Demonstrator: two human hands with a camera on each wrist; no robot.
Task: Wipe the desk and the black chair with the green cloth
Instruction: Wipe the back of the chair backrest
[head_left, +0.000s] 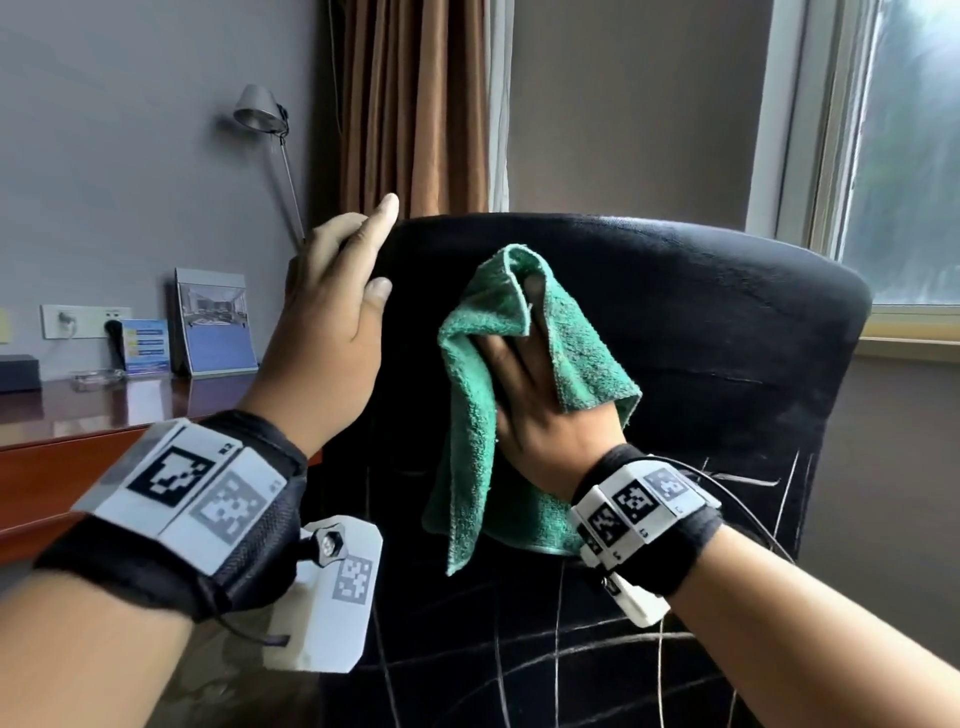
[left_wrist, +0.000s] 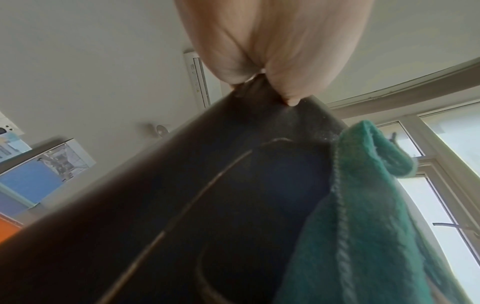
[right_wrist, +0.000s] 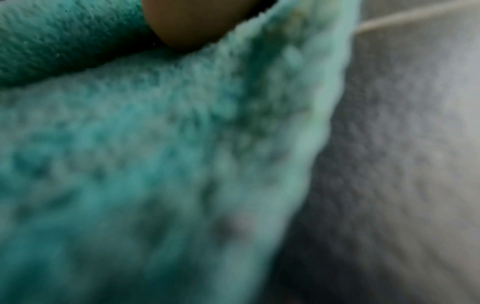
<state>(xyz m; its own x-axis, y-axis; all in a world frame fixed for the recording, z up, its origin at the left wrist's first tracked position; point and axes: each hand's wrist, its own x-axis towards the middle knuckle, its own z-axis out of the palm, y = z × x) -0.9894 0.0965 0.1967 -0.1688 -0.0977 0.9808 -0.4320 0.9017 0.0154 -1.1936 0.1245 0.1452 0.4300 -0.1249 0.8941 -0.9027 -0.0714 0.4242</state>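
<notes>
The black chair (head_left: 701, 322) faces me, its backrest filling the middle of the head view. My left hand (head_left: 383, 248) grips the backrest's top left corner, thumb on the front; in the left wrist view its fingers (left_wrist: 272, 51) pinch the chair (left_wrist: 182, 205) edge. My right hand (head_left: 519, 358) lies flat against the backrest, fingers spread, pressing the green cloth (head_left: 587, 353) onto it. The cloth folds over the fingertips and hangs below the palm. The cloth (right_wrist: 155, 164) fills the right wrist view, beside chair fabric (right_wrist: 402, 164). The reddish wooden desk (head_left: 78, 415) stands at the left.
On the desk stand a framed picture card (head_left: 215, 322), a blue card (head_left: 148, 345), a black box (head_left: 18, 371) and a desk lamp (head_left: 260, 111). Brown curtains (head_left: 415, 104) hang behind the chair. A window (head_left: 909, 156) is at the right.
</notes>
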